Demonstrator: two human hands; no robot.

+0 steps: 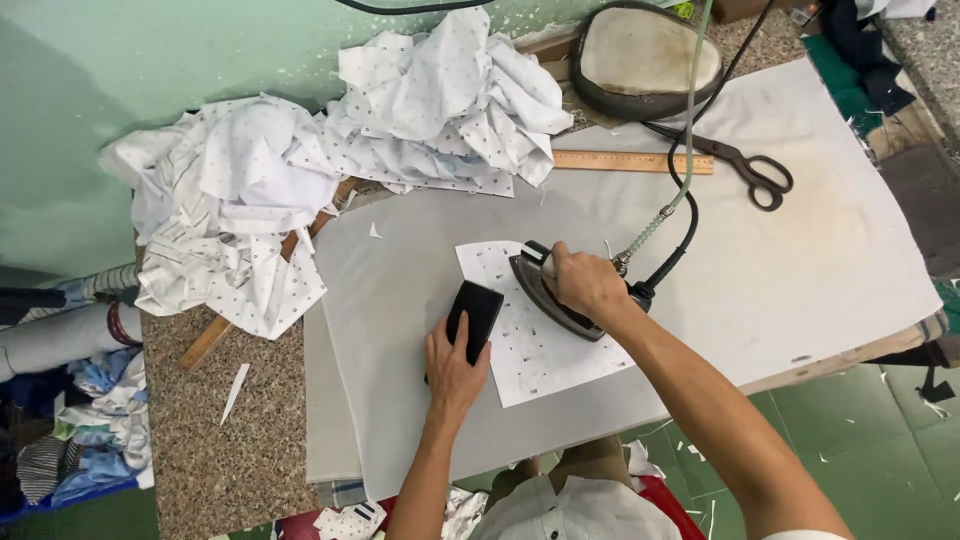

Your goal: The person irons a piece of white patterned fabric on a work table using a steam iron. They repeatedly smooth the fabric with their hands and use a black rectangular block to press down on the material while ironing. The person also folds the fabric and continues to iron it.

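Note:
A white patterned fabric piece (535, 345) lies flat on the grey ironing pad (800, 230). My right hand (585, 282) grips the handle of a steam iron (545, 290) that rests on the fabric's upper part. A black hose and a braided cable run from the iron up toward the back. My left hand (455, 365) presses a black block (475, 312) down on the fabric's left edge, just left of the iron.
Heaps of white patterned cloth (330, 170) cover the back left of the speckled table (225, 450). A wooden ruler (630, 161), black scissors (745, 165) and an oval iron rest pad (645, 55) lie at the back. Clothing lies on the floor at left.

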